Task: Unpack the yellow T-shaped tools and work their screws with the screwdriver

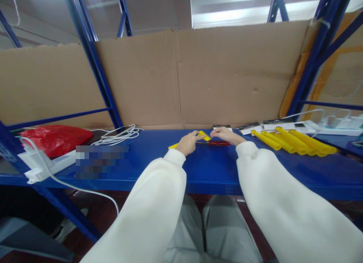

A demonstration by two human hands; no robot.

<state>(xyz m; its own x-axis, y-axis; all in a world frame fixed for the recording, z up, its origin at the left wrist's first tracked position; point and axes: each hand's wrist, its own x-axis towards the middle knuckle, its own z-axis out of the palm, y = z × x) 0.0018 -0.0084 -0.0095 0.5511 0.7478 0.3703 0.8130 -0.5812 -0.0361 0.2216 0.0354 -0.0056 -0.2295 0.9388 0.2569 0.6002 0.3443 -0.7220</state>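
My left hand (pixel 187 142) is closed on a small yellow piece (pixel 204 136), holding it just above the blue shelf. A thin dark edge shows along the top of this piece. My right hand (pixel 226 135) has its fingertips pinched together by the piece's right end; whatever may be between them is too small to name. Below the right hand lies a screwdriver (pixel 219 143) with a red handle, its shaft pointing left. Another yellow part (pixel 172 146) pokes out on the left of my left hand, mostly hidden by it.
Several yellow tubes (pixel 295 141) lie at the right, in front of black-and-white boxes (pixel 279 124) and a white power strip (pixel 347 129). On the left are a red plastic bag (pixel 53 139), coiled white cable (pixel 121 135) and another power strip (pixel 62 161). Cardboard (pixel 141 81) stands behind the shelf.
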